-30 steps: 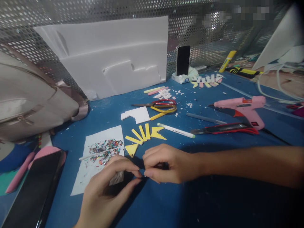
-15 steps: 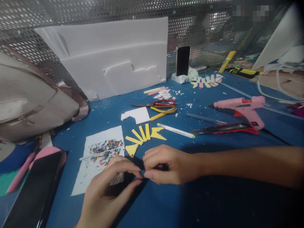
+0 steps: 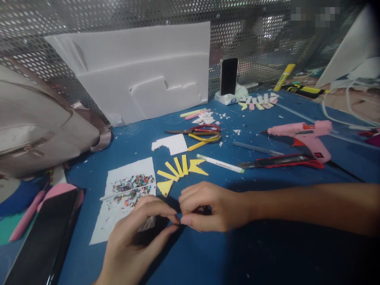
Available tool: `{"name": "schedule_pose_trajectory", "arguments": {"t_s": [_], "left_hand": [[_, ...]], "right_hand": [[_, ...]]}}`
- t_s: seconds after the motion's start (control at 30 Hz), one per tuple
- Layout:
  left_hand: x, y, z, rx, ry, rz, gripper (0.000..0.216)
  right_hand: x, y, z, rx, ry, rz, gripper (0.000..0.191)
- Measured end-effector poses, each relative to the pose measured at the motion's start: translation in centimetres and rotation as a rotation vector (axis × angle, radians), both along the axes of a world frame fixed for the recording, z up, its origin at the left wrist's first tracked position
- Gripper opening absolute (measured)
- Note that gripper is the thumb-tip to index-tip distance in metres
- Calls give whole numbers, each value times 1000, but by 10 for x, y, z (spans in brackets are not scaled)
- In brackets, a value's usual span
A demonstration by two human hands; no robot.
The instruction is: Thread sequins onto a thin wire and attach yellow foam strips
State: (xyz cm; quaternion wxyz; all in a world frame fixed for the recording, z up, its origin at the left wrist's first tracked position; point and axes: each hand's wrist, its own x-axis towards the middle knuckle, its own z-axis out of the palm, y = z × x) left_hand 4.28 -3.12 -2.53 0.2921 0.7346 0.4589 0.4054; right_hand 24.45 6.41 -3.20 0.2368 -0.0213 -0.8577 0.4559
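My left hand (image 3: 133, 233) and my right hand (image 3: 208, 208) meet fingertip to fingertip above the blue table (image 3: 190, 253). Both are closed in a pinch; whatever lies between the fingertips is too small or hidden to name. Partly behind my left hand lies a white paper sheet (image 3: 101, 225) with shiny multicoloured flakes (image 3: 130, 186) scattered over it. Just beyond the hands, several yellow strips (image 3: 178, 166) are fanned out, with a yellow triangle (image 3: 164, 187) at one end and a notched yellow piece (image 3: 198, 167) at the other.
Farther back lie a white cut piece (image 3: 175, 144), scissors (image 3: 204, 132) and a white marker (image 3: 221, 163). To the right are a cutter knife (image 3: 285, 160) and a pink glue gun (image 3: 308, 136). A phone (image 3: 44, 237) and bag (image 3: 44, 122) are at left; another phone (image 3: 229, 77) stands behind.
Almost nothing differs. Both hands keep their pinch at the same spot, and the things on the table stay where they were.
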Motion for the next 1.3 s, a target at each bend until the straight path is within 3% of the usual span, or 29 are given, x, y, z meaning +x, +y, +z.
{"name": "schedule_pose_trajectory", "arguments": {"t_s": [1.3], "left_hand": [[5, -2, 5, 2, -18, 50, 26]], "right_hand": [[-1, -1, 1, -12, 29, -4, 24]]}}
